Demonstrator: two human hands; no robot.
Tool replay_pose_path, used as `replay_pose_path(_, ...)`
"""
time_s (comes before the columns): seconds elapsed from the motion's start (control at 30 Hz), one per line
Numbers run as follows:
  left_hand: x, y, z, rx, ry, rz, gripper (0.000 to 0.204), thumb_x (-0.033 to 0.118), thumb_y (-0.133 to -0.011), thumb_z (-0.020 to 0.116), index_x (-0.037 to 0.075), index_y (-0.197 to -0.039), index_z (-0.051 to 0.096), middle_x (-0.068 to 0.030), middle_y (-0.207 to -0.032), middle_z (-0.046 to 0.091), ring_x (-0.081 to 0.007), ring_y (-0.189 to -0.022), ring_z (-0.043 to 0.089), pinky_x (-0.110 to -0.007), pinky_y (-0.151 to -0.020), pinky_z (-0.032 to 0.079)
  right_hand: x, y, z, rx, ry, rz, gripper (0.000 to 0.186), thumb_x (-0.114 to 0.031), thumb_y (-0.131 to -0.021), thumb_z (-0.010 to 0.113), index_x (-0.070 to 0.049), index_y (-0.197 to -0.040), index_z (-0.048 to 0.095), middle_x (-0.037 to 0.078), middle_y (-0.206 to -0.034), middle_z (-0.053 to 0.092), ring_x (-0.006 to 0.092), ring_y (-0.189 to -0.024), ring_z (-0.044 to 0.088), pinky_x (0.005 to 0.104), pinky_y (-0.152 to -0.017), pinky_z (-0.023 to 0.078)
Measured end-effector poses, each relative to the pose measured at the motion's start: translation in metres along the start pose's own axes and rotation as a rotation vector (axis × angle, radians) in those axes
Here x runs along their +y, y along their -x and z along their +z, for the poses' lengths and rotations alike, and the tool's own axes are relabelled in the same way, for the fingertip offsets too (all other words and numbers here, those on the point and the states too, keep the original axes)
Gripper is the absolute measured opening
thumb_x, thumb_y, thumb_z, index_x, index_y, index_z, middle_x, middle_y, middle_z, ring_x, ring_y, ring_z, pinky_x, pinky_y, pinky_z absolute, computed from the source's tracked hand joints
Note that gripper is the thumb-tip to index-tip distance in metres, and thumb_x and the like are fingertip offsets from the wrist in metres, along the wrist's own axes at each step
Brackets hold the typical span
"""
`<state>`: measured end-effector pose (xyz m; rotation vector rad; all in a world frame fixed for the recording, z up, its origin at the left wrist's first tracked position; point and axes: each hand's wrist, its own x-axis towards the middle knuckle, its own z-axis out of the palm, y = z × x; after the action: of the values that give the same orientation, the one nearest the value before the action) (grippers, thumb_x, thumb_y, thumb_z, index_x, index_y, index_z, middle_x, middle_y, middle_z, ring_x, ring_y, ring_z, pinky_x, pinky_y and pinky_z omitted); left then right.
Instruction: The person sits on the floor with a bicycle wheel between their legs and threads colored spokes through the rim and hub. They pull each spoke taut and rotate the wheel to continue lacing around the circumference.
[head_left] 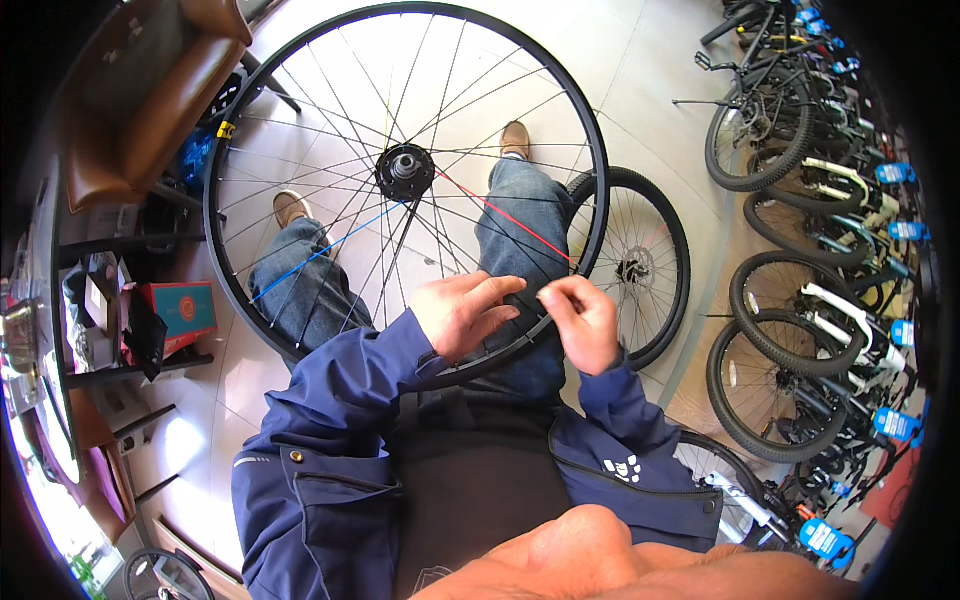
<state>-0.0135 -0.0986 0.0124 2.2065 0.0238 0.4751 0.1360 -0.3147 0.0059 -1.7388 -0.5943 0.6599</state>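
Note:
A bare black bicycle rim [597, 150], laced with thin black spokes to a black hub [405, 173], lies across my lap. One spoke is red [508, 218] and one is blue [325, 250]; both run from the hub toward the rim. My left hand [462, 316] hovers over the near right part of the wheel, its thumb and forefinger apart with nothing visible between them. Facing it at the rim's near right side, my right hand [584, 325] has its fingertips pinched together. Whatever those fingers hold, if anything, is too small to make out.
A tyred wheel with a disc rotor [632, 270] lies beyond my right knee. Several parked bicycles [790, 300] line the right side. On the left are a brown chair [165, 105], a glass-topped table [50, 330] and a teal and red box [180, 312].

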Motion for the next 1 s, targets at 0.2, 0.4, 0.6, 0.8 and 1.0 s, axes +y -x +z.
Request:
replay_pose_path(0.2, -0.005, 0.005, 0.005, 0.079, 0.008, -0.013, 0.026, 0.016, -0.1, 0.087, 0.009, -0.124, 0.08, -0.0114, -0.099, 0.082, -0.0329, -0.084, 0.081, -0.04, -0.072, 0.065, -0.009, -0.012, 0.03, -0.125, -0.094, 0.043, 0.034, -0.033, -0.112, 0.08, 0.0, -0.107, 0.077, -0.001, -0.093, 0.076, 0.0048, -0.087, 0.064, 0.0242, -0.08, 0.053)
replay_pose_path(0.4, -0.006, 0.008, 0.005, 0.07, -0.034, 0.031, 0.018, 0.012, -0.102, 0.084, 0.008, -0.12, 0.079, -0.0114, -0.099, 0.082, -0.032, -0.08, 0.081, -0.039, -0.071, 0.065, -0.008, -0.014, 0.024, -0.167, -0.118, 0.063, 0.034, -0.034, -0.112, 0.081, -0.001, -0.107, 0.076, -0.002, -0.092, 0.074, 0.0049, -0.09, 0.064, 0.0243, -0.082, 0.052)
replay_pose_path(0.6, -0.002, 0.005, 0.001, 0.055, 0.09, -0.043, 0.017, 0.011, -0.104, 0.081, 0.008, -0.121, 0.078, -0.0106, -0.095, 0.08, -0.0247, -0.075, 0.079, -0.035, -0.068, 0.062, -0.052, 0.017, -0.024, -0.09, -0.456, -0.1, 0.042, -0.045, -0.12, 0.063, -0.003, -0.115, 0.066, -0.006, -0.078, 0.051, 0.0032, -0.062, 0.042, 0.022, -0.055, 0.033)
replay_pose_path(0.8, -0.001, 0.006, 0.002, 0.039, 0.091, -0.078, 0.014, 0.01, -0.106, 0.078, 0.008, -0.12, 0.076, -0.0099, -0.087, 0.077, -0.0206, -0.069, 0.076, -0.033, -0.065, 0.059, -0.056, 0.063, -0.025, -0.221, -0.751, -0.037, 0.048, -0.052, -0.118, 0.061, -0.004, -0.111, 0.06, -0.003, -0.078, 0.043, 0.0048, -0.063, 0.038, 0.0227, -0.051, 0.026)
replay_pose_path(1.0, 0.0, 0.005, 0.001, 0.038, 0.121, -0.079, 0.014, 0.009, -0.106, 0.076, 0.006, -0.12, 0.074, -0.01, -0.086, 0.076, -0.0202, -0.069, 0.075, -0.032, -0.066, 0.058, -0.014, 0.064, 0.039, 0.032, -0.861, 0.043, 0.035, -0.043, -0.122, 0.058, -0.008, -0.124, 0.055, 0.0, -0.093, 0.055, 0.0061, -0.067, 0.042, 0.0221, -0.055, 0.034)
